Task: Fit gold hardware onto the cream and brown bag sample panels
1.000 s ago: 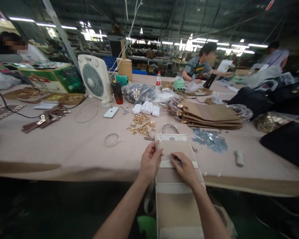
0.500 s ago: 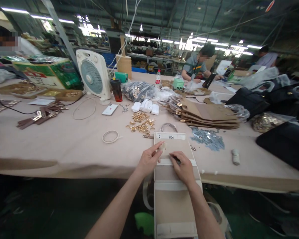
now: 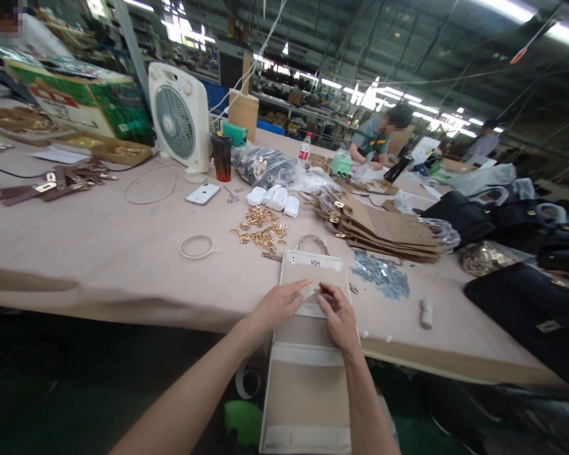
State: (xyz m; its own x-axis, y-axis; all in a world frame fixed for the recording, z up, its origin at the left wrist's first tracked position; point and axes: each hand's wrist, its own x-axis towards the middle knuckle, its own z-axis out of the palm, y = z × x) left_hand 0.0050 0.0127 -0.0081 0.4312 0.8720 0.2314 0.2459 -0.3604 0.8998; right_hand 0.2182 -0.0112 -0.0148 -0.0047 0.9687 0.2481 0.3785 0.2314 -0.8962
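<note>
Across the table edge lies an opened-out beige and white bag panel (image 3: pixel 308 373), its far end on the table and its near end hanging toward me. Over its upper part, my left hand (image 3: pixel 279 306) has its fingers extended and pinches a small pale piece (image 3: pixel 308 291) at the fingertips. My right hand (image 3: pixel 337 314) is close on the other side, fingers curled toward the thumb; what they hold, if anything, is hidden. A small metal fitting (image 3: pixel 315 262) shows at the panel's far end, with a looped handle (image 3: pixel 313 242) behind.
Gold fittings (image 3: pixel 262 230) lie beyond my left hand, near a tape roll (image 3: pixel 196 246) and a phone (image 3: pixel 203 194). Grey-blue pieces (image 3: pixel 382 275), stacked brown panels (image 3: pixel 389 230) and black bags (image 3: pixel 526 303) are rightward. A fan (image 3: pixel 180 117) stands far left. A co-worker (image 3: pixel 374 136) sits opposite.
The camera view has tilted and shifted. My left fingers have straightened over the pale piece, and my right hand has come up from the white strip closer to the left fingertips.
</note>
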